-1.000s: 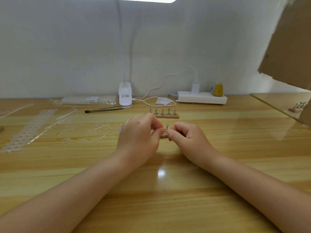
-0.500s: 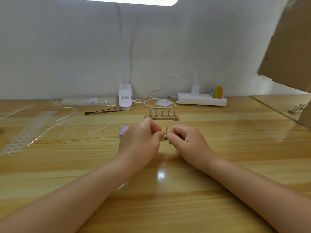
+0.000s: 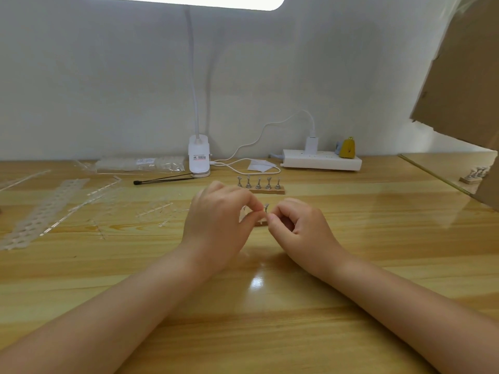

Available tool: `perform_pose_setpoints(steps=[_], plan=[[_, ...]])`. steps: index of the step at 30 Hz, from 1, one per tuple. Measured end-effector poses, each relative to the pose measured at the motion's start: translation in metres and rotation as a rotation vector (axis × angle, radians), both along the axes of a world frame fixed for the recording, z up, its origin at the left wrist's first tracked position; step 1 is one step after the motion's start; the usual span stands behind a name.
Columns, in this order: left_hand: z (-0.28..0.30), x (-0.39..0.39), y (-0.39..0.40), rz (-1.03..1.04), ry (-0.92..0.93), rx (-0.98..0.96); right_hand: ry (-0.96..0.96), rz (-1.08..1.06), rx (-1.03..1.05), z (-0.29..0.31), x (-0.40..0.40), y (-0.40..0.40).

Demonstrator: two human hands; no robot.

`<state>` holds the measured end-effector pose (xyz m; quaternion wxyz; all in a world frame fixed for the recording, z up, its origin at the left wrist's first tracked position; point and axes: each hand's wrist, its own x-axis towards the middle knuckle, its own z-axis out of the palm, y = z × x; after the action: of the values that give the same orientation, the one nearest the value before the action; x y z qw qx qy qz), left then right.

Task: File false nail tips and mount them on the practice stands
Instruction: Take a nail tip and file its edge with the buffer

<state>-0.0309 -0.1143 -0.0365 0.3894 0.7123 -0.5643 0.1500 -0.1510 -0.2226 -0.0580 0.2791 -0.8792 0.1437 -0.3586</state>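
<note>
The left hand (image 3: pixel 218 225) covers most of a small wooden stand (image 3: pixel 260 224). Only one silver peg and a bit of the wood peek out beside its fingertips. Whatever the left hand and the right hand (image 3: pixel 299 228) pinch at that peg is too tiny to make out. Far to the right of the stand, a brown cardboard sheet (image 3: pixel 464 76) hides part of another stand (image 3: pixel 474 176). The lamp head (image 3: pixel 189 1) above is cut off by the top edge.

My wooden table (image 3: pixel 351 238) carries a lamp base (image 3: pixel 199 159), power strip (image 3: pixel 321 162), stand rack (image 3: pixel 266 188), plastic strips (image 3: pixel 46 211).
</note>
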Motion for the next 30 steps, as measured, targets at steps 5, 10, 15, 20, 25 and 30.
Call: perform_pose_setpoints(steps=[5, 10, 15, 20, 25, 30], plan=[[-0.003, 0.015, 0.001, -0.133, -0.258, -0.104, -0.007, 0.009, 0.122, 0.002, -0.001, 0.000], [-0.006, 0.020, -0.001, -0.138, -0.420, -0.238, -0.022, 0.023, 0.483, 0.006, 0.001, -0.004], [-0.001, 0.027, 0.001, -0.068, -0.096, -0.184, 0.001, 0.016, 0.544, 0.007, -0.001, -0.011], [0.002, 0.025, -0.002, -0.158, 0.380, -0.080, 0.292, 0.127, 0.250, 0.003, 0.000, -0.004], [0.010, 0.023, -0.004, -0.168, 0.534, 0.035, 0.287, 0.042, 0.049, 0.000, 0.000, -0.002], [0.012, 0.022, -0.005, -0.180, 0.598, 0.179, 0.101, 0.022, 0.228, 0.000, -0.001, -0.004]])
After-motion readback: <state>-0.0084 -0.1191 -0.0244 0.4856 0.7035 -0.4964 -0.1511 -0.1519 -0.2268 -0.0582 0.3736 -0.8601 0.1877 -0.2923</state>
